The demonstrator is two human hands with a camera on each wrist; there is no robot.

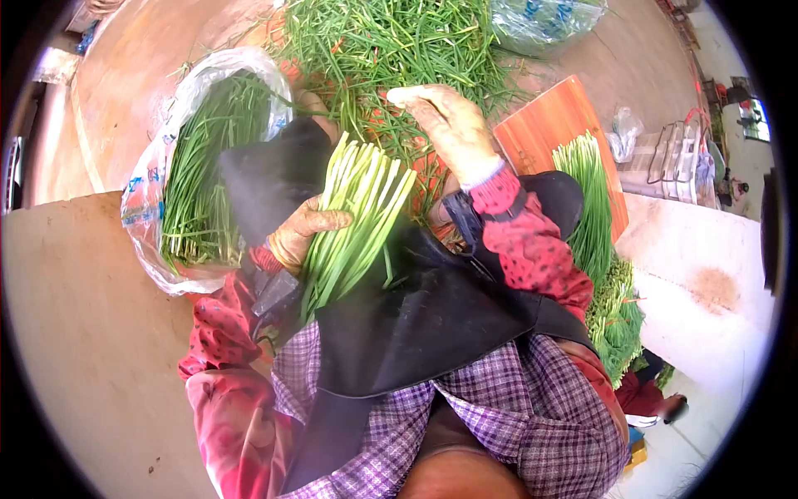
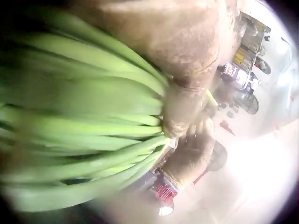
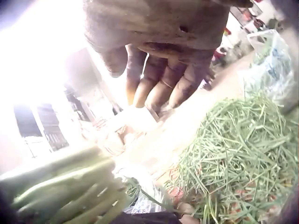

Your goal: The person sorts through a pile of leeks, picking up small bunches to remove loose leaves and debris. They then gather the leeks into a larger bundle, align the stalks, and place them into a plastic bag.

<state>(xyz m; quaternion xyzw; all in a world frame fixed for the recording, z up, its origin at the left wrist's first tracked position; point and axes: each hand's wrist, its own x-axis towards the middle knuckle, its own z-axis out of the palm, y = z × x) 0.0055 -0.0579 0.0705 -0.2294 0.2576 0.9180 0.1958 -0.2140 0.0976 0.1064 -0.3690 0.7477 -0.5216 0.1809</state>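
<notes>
A bundle of green stalks with pale cut ends [image 1: 357,208] stands over the lap in the head view, gripped by the gloved left hand [image 1: 307,233], its thumb across the stalks. The left wrist view shows the same stalks [image 2: 93,107] close up under the left hand [image 2: 163,42]. Raised to the right of the bundle, the gloved right hand [image 1: 449,125] has its fingers extended and touches no stalks; it also shows in the right wrist view [image 3: 159,51], above the stalk ends [image 3: 79,191].
Loose green leaves [image 1: 399,50] lie heaped ahead. At the left is a clear bag [image 1: 145,191] of long greens. On the right, a wooden board [image 1: 532,121] stands beside more bundled greens [image 1: 588,208]. Another bag [image 1: 540,25] sits behind the heap, and a wire basket [image 1: 665,166] at the far right.
</notes>
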